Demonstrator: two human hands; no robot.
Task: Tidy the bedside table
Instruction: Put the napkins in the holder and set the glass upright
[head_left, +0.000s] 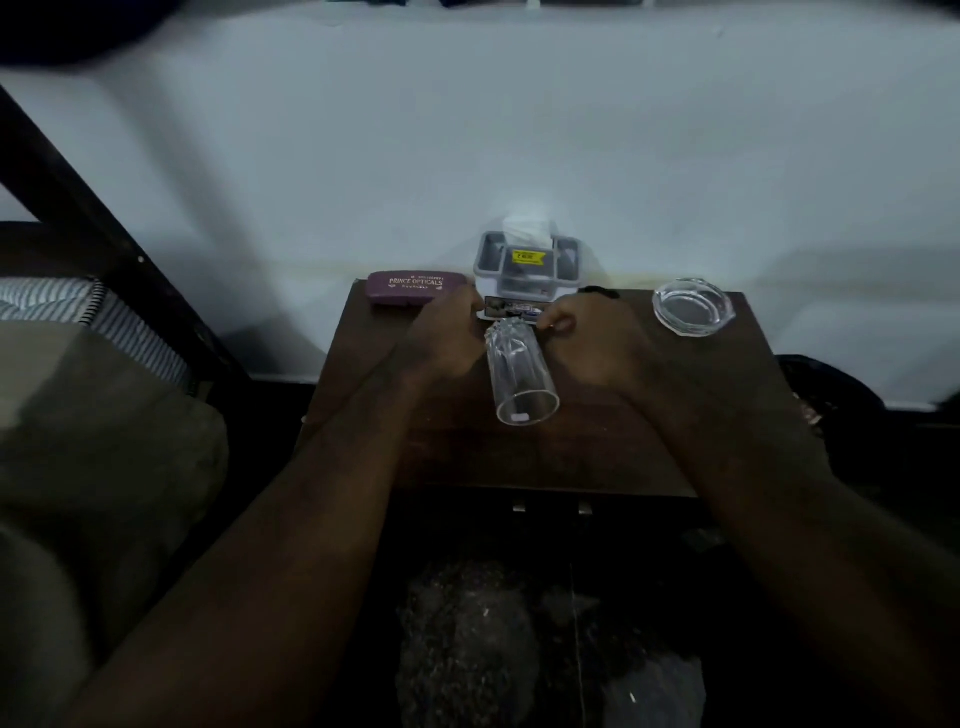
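A dark wooden bedside table (597, 447) stands against the white wall. At its back middle is a grey plastic organizer (527, 260) with a yellow sticker and a white tissue in it. My left hand (441, 340) grips the organizer's lower left corner. My right hand (597, 345), fingers curled, holds its lower right front. Between my hands a clear drinking glass (522, 376) stands upright, just in front of the organizer. A purple spectacle case (415, 288) lies at the back left corner. A clear glass ashtray (693, 306) sits at the back right.
A bed with a striped sheet (67, 306) and a dark frame (104, 218) runs along the left. The table's drawer front with two small metal pulls (550, 508) faces me. A speckled dark floor (493, 639) lies below, and a dark round object (831, 395) sits right of the table.
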